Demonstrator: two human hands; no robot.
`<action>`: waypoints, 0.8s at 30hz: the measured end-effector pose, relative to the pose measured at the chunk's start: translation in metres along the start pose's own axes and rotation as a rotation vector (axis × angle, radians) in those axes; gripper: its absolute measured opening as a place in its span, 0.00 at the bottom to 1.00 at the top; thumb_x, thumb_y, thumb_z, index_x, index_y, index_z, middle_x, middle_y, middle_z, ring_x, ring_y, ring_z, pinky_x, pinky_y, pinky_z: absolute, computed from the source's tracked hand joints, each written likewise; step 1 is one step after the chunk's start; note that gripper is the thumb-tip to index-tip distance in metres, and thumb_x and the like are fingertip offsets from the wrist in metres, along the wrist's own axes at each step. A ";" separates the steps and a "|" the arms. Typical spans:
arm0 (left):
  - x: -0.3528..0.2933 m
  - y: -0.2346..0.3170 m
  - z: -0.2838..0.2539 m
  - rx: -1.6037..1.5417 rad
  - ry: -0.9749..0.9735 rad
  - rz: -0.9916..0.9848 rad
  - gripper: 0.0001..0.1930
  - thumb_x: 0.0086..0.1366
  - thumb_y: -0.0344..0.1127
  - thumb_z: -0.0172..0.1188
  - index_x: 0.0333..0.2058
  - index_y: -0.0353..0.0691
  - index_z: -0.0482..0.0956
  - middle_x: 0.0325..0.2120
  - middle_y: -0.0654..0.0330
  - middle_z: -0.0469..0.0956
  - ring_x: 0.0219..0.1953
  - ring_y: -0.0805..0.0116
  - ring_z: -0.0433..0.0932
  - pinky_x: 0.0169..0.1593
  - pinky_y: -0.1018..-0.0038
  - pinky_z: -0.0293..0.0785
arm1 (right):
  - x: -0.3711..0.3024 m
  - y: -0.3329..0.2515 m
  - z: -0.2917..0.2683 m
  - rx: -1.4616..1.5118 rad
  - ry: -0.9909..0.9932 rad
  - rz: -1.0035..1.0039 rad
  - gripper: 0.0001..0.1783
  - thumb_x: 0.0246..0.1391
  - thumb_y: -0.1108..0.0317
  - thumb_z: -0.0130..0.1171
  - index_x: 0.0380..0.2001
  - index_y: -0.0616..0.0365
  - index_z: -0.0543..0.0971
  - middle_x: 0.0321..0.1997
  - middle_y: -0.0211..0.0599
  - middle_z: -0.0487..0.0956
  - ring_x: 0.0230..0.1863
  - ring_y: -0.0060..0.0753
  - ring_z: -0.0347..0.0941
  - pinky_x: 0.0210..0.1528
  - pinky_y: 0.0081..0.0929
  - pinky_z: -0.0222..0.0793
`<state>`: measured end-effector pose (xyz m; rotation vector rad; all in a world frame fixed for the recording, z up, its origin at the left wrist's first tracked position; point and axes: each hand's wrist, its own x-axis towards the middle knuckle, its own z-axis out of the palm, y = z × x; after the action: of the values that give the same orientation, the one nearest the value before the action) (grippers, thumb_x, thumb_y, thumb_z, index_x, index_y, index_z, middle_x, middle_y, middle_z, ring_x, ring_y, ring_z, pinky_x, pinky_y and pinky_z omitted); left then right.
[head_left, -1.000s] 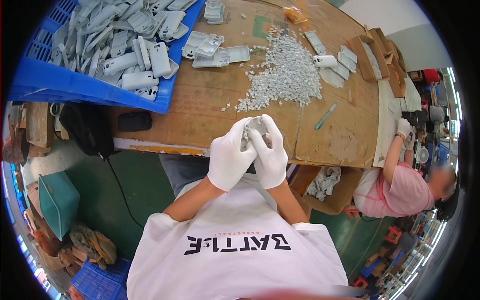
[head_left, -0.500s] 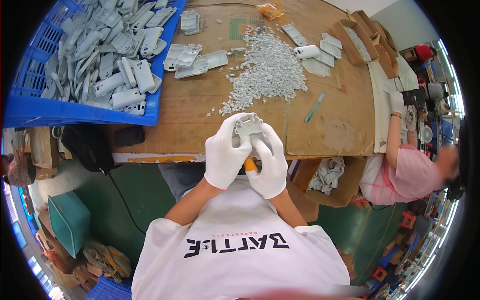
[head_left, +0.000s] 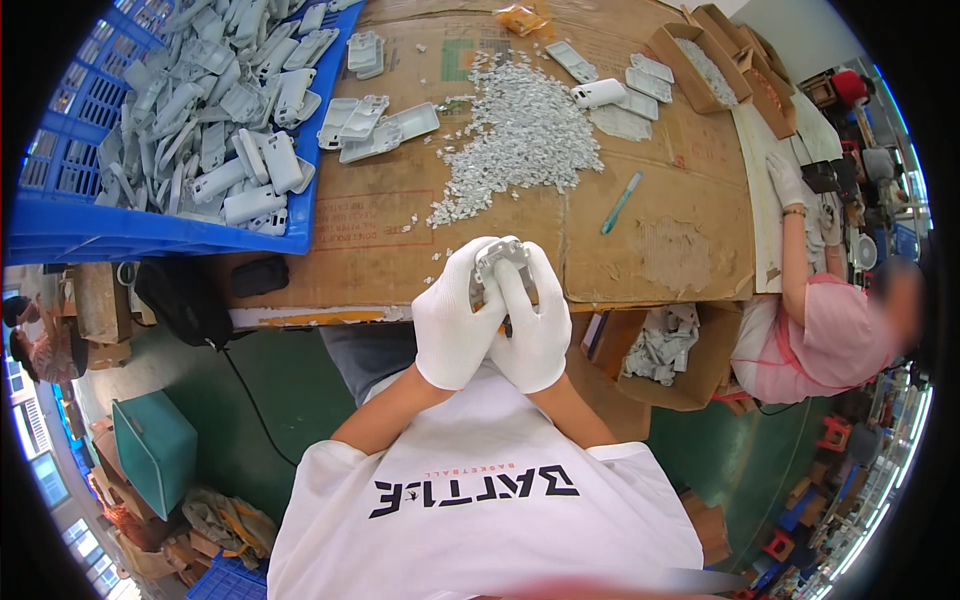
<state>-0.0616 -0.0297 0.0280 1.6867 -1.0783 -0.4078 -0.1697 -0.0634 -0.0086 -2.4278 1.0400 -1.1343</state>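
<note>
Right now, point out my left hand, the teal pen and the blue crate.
Left hand [head_left: 450, 322]: head view, back of the glove.
Teal pen [head_left: 621, 204]: head view, middle of barrel.
Blue crate [head_left: 150, 233]: head view, near wall.

Teal pen [head_left: 621, 203] lies on cardboard-covered tabletop [head_left: 380, 270], orange packet [head_left: 524, 18] near far edge. Small black case [head_left: 259, 276] at left, larger black object [head_left: 185, 305] beside it. Teal bin [head_left: 158, 455] lower left; co-worker in pink [head_left: 835, 335] at right
</note>
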 end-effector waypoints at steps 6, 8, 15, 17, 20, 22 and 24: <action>-0.003 0.005 0.010 0.016 0.008 0.011 0.17 0.61 0.24 0.63 0.49 0.37 0.77 0.35 0.58 0.84 0.31 0.75 0.83 0.36 0.78 0.79 | -0.002 0.006 -0.004 0.003 0.038 0.024 0.32 0.38 0.73 0.69 0.54 0.56 0.79 0.64 0.49 0.71 0.50 0.46 0.76 0.49 0.36 0.75; -0.004 0.005 0.015 0.008 0.008 0.007 0.16 0.61 0.24 0.64 0.49 0.37 0.77 0.34 0.58 0.84 0.31 0.75 0.83 0.36 0.78 0.79 | -0.002 0.009 -0.008 -0.003 0.021 0.025 0.33 0.39 0.73 0.69 0.55 0.56 0.78 0.64 0.48 0.71 0.48 0.45 0.77 0.47 0.35 0.75; 0.002 0.009 0.030 0.038 0.038 0.048 0.21 0.59 0.23 0.63 0.52 0.35 0.78 0.29 0.56 0.82 0.25 0.77 0.79 0.31 0.78 0.76 | 0.012 0.026 -0.011 0.030 0.020 -0.005 0.34 0.41 0.71 0.70 0.57 0.56 0.77 0.62 0.46 0.71 0.46 0.44 0.78 0.45 0.35 0.77; 0.008 0.010 0.035 0.008 0.024 0.037 0.21 0.59 0.23 0.62 0.53 0.35 0.78 0.27 0.57 0.81 0.24 0.77 0.77 0.30 0.77 0.75 | 0.020 0.035 -0.011 0.057 0.028 -0.033 0.34 0.42 0.71 0.70 0.57 0.55 0.76 0.61 0.45 0.72 0.45 0.45 0.79 0.43 0.36 0.78; 0.018 0.009 0.044 -0.012 -0.076 0.040 0.21 0.62 0.25 0.60 0.56 0.35 0.75 0.29 0.47 0.82 0.24 0.59 0.82 0.30 0.70 0.79 | 0.026 0.047 -0.015 0.057 0.030 -0.010 0.32 0.43 0.71 0.69 0.56 0.55 0.76 0.60 0.44 0.72 0.45 0.45 0.79 0.42 0.36 0.78; 0.026 0.012 0.050 -0.040 -0.183 -0.006 0.22 0.64 0.28 0.58 0.57 0.34 0.73 0.29 0.46 0.81 0.26 0.54 0.83 0.31 0.67 0.79 | 0.030 0.059 -0.021 0.070 -0.022 0.062 0.31 0.43 0.72 0.69 0.55 0.55 0.77 0.59 0.44 0.73 0.45 0.46 0.79 0.43 0.36 0.78; 0.035 0.015 0.056 -0.052 -0.340 0.068 0.24 0.64 0.33 0.59 0.59 0.33 0.72 0.34 0.43 0.82 0.33 0.49 0.84 0.37 0.62 0.80 | 0.041 0.085 -0.027 0.145 0.033 0.030 0.27 0.42 0.77 0.65 0.50 0.56 0.78 0.54 0.45 0.77 0.48 0.47 0.78 0.47 0.37 0.78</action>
<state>-0.0886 -0.0914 0.0270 1.5645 -1.3548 -0.6903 -0.2141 -0.1504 -0.0108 -2.2814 0.9656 -1.1997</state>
